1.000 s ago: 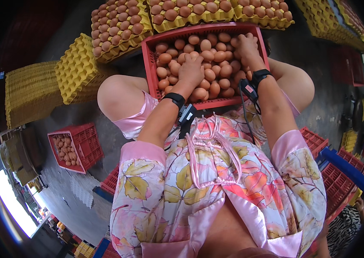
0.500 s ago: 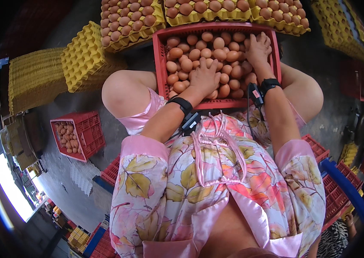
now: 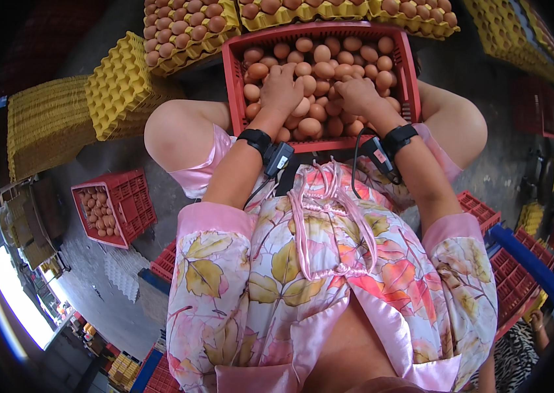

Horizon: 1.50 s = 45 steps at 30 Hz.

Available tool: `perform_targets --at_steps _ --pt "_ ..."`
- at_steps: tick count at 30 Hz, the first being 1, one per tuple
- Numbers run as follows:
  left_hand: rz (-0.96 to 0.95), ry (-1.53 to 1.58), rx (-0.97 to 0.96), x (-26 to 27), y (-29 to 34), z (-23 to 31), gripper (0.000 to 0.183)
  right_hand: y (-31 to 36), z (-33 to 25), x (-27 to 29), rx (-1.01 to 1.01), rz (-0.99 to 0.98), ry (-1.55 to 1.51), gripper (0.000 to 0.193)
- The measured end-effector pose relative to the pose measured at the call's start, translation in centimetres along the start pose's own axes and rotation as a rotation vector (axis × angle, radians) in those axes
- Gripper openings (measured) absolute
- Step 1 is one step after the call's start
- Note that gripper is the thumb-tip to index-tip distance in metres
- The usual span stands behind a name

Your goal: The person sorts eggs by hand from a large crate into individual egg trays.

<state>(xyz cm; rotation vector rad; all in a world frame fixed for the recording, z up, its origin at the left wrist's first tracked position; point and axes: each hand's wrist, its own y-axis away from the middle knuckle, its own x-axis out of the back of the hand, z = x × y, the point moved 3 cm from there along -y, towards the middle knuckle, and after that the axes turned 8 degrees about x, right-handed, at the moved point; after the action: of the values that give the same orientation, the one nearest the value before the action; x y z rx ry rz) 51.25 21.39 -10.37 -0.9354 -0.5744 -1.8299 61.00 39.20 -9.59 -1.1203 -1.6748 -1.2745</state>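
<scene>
A red plastic crate (image 3: 410, 78) full of loose brown eggs (image 3: 323, 70) sits between my knees. Inside it, on the left, my left hand (image 3: 281, 92) lies over the eggs, palm down, its fingers stretched and apart. On the right side of the crate, my right hand (image 3: 359, 96) points inward with its fingers curled down around an egg that it mostly hides. Both wrists carry a black strap with a small device.
Yellow trays filled with eggs (image 3: 191, 26) stand beyond the crate. At the left are stacked empty yellow trays (image 3: 116, 85) and another red crate (image 3: 134, 200) with eggs. More red crates (image 3: 509, 278) and a blue bar (image 3: 531, 267) are behind me at right; part of another person (image 3: 516, 357) shows there.
My left hand has moved left and farther into the crate. My right hand has come from the crate's far right corner toward the middle. The view has shifted slightly.
</scene>
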Motion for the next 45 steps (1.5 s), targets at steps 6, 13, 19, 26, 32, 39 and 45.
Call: perform_targets --at_steps 6,13,19,26,32,39,45 --pt "-0.114 0.078 0.178 1.8 -2.3 -0.8 0.035 1.0 0.3 0.2 -0.118 -0.249 0.026 0.033" --pt "-0.422 -0.196 -0.028 0.2 0.1 0.6 0.055 1.6 -0.5 1.0 -0.138 -0.214 0.099 0.041" --pt "-0.5 -0.193 0.057 0.5 0.7 1.4 0.064 0.3 0.0 2.1 -0.181 -0.132 -0.152 0.032" --pt "-0.509 -0.231 -0.075 1.2 2.0 2.5 0.042 -1.3 4.6 2.9 -0.333 0.716 -0.285 0.03" --pt "-0.514 -0.2 -0.093 -0.4 2.0 1.5 0.037 1.4 11.9 3.9 -0.952 0.776 -0.274 0.065" --pt "-0.525 -0.2 -0.09 -1.0 1.5 0.8 0.039 1.1 12.1 1.6 -1.149 0.497 -0.371 0.066" --pt "-0.467 -0.339 -0.084 -0.3 2.5 2.6 0.05 2.1 12.2 3.2 -1.171 0.403 -0.43 0.065"
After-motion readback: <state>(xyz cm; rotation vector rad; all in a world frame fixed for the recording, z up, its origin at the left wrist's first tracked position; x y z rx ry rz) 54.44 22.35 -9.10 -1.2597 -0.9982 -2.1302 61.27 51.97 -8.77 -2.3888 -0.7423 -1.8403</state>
